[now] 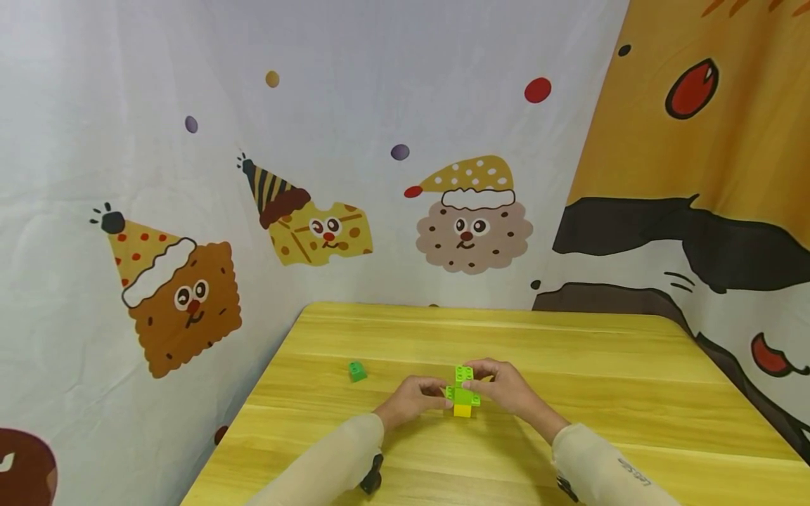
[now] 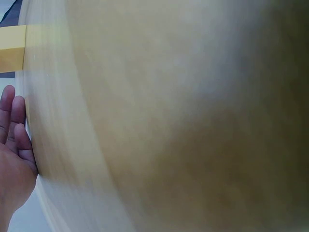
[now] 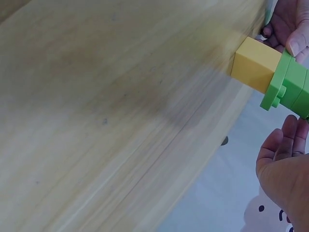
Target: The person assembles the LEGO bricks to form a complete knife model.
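Observation:
A small stack of toy building blocks (image 1: pixel 464 395) stands upright on the table between the two hands. At its foot is a yellow block (image 3: pixel 256 64); above that lies a flat light green plate (image 3: pixel 277 83), wider than the block, with light green bricks (image 1: pixel 464 373) on top. The left hand (image 1: pixel 414 400) holds the plate's left end, thumb at its edge. From the right, the right hand (image 1: pixel 503 386) grips the upper bricks, thumb in front and index finger behind. In the left wrist view only part of the left hand (image 2: pixel 17 150) shows, beneath the yellow block (image 2: pixel 12 48).
A loose dark green brick (image 1: pixel 357 372) lies left of the stack, farther back on the wooden table (image 1: pixel 569 365). Behind the table's far edge hangs a white cloth (image 1: pixel 354 126) printed with cartoon snacks. A brown and orange printed part (image 1: pixel 728 161) covers the right side.

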Motion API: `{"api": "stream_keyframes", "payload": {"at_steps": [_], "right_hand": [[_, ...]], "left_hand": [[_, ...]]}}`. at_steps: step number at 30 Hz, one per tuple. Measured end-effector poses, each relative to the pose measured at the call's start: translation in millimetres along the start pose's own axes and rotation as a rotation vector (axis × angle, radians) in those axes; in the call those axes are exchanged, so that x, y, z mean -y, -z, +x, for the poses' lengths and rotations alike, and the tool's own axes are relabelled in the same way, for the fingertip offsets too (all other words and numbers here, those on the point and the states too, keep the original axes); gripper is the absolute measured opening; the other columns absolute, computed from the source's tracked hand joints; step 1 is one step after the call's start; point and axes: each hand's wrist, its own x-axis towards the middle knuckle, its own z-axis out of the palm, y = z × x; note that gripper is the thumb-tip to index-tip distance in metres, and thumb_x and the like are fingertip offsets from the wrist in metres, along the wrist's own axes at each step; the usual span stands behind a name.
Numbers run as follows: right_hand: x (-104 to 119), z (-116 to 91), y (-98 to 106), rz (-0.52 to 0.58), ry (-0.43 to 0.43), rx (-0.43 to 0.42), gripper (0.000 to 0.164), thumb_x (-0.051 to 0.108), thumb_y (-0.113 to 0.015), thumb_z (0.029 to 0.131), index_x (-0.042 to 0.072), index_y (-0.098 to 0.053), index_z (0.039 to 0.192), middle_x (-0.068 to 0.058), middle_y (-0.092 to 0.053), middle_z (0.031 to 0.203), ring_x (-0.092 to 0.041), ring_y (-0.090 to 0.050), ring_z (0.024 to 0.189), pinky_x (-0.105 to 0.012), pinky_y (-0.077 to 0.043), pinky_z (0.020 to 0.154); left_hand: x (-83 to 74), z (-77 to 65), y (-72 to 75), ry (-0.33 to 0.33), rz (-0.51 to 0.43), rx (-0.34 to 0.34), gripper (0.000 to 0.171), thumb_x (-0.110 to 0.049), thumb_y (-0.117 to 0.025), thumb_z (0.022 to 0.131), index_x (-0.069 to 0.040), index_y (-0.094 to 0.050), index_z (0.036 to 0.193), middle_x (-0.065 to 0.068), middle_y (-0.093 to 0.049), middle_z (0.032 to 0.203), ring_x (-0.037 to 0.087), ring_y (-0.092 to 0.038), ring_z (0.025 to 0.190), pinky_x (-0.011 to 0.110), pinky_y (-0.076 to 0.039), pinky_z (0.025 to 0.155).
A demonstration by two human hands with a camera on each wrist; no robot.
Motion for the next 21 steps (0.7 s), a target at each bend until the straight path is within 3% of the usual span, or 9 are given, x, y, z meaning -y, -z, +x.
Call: {"api": "stream_keyframes", "payload": {"at_steps": [5,12,21], "right_hand": [[1.1,1.2,-0.3,-0.013,0.016,-0.002,0.031,0.027,-0.075,0.090,0.010,-0.072,0.117,-0.002,-0.066,0.098,-0.020,-0.058,0.090,-0.031,-0.050,0.069],[7.2,-1.5,-0.6,-0.009,0.010,-0.007,0.029,0.021,-0.074,0.091,0.008,-0.072,0.118,-0.004,-0.065,0.101,-0.023,-0.058,0.089,-0.039,-0.052,0.067],[-0.1,2.8,1.4,-0.058,0.030,0.007,0.031,0.031,-0.076,0.090,0.014,-0.073,0.116,-0.001,-0.065,0.109,-0.019,-0.058,0.092,-0.033,-0.051,0.067]], "left_hand": [[0.8,0.0,0.7,-0.008,-0.007,0.010,0.032,-0.024,-0.076,0.090,-0.013,-0.072,0.119,0.000,-0.068,0.097,0.015,-0.060,0.088,0.033,-0.050,0.077],[2.7,1.6,-0.9,0.005,-0.003,-0.007,0.032,-0.023,-0.076,0.090,-0.014,-0.071,0.120,-0.001,-0.067,0.098,0.015,-0.060,0.088,0.034,-0.050,0.077],[2.8,2.2,-0.5,0.014,-0.017,-0.010,0.032,-0.022,-0.076,0.090,-0.013,-0.071,0.120,0.000,-0.067,0.098,0.015,-0.060,0.089,0.034,-0.050,0.076]]}}
